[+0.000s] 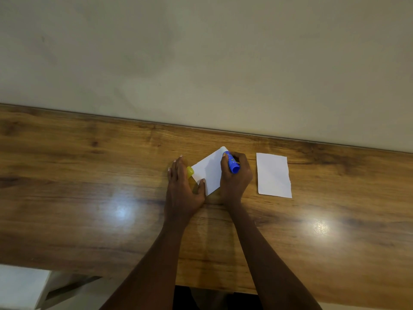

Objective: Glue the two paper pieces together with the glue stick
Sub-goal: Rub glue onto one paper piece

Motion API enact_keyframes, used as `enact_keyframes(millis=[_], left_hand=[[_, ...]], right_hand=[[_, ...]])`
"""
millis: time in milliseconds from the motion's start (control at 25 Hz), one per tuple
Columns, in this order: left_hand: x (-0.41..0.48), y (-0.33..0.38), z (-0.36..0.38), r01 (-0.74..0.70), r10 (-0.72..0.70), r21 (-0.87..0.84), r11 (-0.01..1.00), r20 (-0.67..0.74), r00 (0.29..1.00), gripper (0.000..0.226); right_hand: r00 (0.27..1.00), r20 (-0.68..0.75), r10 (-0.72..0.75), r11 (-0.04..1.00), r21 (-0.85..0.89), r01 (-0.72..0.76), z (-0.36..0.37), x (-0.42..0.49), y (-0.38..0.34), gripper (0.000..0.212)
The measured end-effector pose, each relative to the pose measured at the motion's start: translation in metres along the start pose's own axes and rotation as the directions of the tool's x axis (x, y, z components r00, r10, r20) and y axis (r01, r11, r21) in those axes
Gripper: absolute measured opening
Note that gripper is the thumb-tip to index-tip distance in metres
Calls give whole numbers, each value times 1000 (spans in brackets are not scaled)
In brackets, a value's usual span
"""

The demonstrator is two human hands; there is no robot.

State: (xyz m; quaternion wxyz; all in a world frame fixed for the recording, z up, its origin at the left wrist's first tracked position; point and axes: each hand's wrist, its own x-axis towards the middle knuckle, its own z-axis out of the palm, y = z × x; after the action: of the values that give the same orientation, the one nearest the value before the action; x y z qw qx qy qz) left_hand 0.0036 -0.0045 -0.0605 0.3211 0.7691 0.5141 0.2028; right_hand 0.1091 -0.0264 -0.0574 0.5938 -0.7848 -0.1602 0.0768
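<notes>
Presently we find both bare hands working at the middle of a wooden table (89, 198) that runs along a plain pale wall (201, 52). The right hand (234, 177) is closed in a fist around a blue glue stick (232, 163); the stick is tilted, its far end down at the upper corner of a white paper piece (209, 173) and its base pointing back toward the person. We cannot tell whether the glue tip actually touches the sheet, since the fingers cover that end. This paper piece lies flat on the table, turned at an angle so that one corner points toward the wall.

The left hand (183, 186) lies open and flat, fingers spread on the table just left of the sheet, with the thumb pressed on the sheet's near left edge. It grips nothing. A yellow cap (190, 171) rests on the table between this hand's fingers and the sheet's left corner, partly hidden by the hand.

The second paper piece (273, 175) lies flat to the right, apart from the right hand and untouched, its long sides running roughly toward the wall. Two bright reflections show on the table surface nearer the person.
</notes>
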Motion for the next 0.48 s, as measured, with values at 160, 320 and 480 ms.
enact_keyframes(millis=[160,320,480], left_hand=[[1,-1,1,2,-2,-6,1000,1,1000,79],[0,-1,1,7,-7,-18,1000,0,1000,77],[0,-1,-1,-9,9,-18,1000,6,1000,75]], right_hand=[[996,23,91,993,71,-93,-3,4,-3,26],[924,146,355,738,563,-372,-24,13,-6,17],[985,140,98,966,225,-128,-32,3,-12,23]])
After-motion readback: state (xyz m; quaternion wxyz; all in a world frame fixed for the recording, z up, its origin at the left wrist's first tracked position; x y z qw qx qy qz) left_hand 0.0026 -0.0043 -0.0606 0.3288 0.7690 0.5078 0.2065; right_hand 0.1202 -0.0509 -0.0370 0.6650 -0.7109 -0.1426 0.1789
